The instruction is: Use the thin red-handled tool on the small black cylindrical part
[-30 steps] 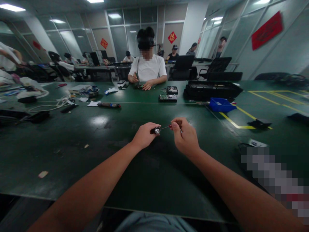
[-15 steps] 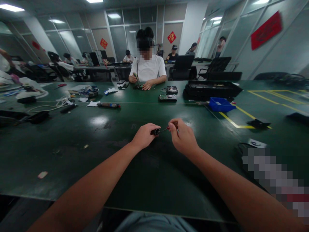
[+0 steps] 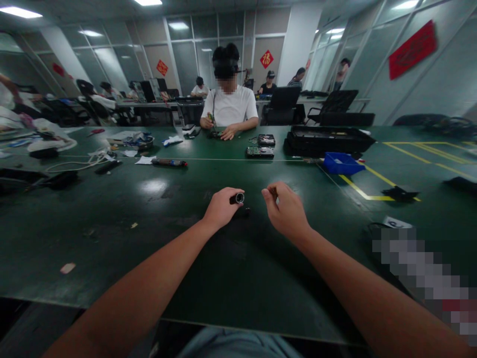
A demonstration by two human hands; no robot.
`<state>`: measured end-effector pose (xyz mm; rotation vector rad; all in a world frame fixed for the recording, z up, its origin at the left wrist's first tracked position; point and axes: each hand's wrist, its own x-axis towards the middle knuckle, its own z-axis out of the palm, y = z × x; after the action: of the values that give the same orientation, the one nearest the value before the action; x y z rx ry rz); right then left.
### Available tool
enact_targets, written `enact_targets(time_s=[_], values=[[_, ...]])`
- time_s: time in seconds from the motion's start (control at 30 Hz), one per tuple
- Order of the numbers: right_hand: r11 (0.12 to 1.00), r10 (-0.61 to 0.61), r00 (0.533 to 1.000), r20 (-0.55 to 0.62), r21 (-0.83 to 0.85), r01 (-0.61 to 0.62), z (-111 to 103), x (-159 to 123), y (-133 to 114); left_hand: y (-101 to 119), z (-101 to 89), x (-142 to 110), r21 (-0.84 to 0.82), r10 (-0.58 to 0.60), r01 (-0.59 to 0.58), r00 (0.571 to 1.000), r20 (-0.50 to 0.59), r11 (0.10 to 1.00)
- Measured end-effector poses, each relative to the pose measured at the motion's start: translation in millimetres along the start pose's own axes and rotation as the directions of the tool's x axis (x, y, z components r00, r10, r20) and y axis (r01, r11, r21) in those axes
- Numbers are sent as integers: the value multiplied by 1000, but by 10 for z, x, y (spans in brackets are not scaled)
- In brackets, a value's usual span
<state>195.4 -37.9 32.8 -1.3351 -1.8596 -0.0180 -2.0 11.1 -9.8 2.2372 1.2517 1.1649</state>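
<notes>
My left hand (image 3: 222, 206) is closed around a short black cylinder (image 3: 237, 198), its round, ringed end turned toward the right. A small dark piece (image 3: 246, 212) is just below it, by the table surface. To the right, apart from the cylinder, my right hand (image 3: 285, 205) is curled around a screwdriver. Only a bit of its brownish handle (image 3: 274, 191) shows between thumb and fingers; the shaft cannot be made out.
Across the green table (image 3: 194, 288) a person in a white shirt (image 3: 229, 107) handles small parts. Two hard drives (image 3: 260, 152) lie near that person. A blue bin (image 3: 343, 163) and a black casing (image 3: 330, 140) stand at right. Left of centre lies a dark power screwdriver (image 3: 169, 162).
The screwdriver's thin shaft, earlier reaching to the cylinder's end, has come away from it. A small dark piece now shows below the cylinder. The cylinder's open end faces me more.
</notes>
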Motion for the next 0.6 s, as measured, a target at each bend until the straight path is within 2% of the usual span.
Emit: enact_targets(time_s=[0.13,0.27,0.43,0.5,0.6], values=[[998,6,986,165,-64,5,101,2,93,-17,9,2,9,-32,32,999,-27,999],[985,43,942,334,-175,17,243,-22,162,-36,19,2,0,-44,44,999,-33,999],[973,-11,902,432,-205,110,404,-42,194,-38,13,7,16,-39,40,998,-42,999],[970,8,873,488,-215,112,409,-18,195,-33,9,9,25,-37,38,999,-36,999],[971,108,802,588,-236,43,342,36,179,-34,12,9,32,-44,45,999,-31,998]])
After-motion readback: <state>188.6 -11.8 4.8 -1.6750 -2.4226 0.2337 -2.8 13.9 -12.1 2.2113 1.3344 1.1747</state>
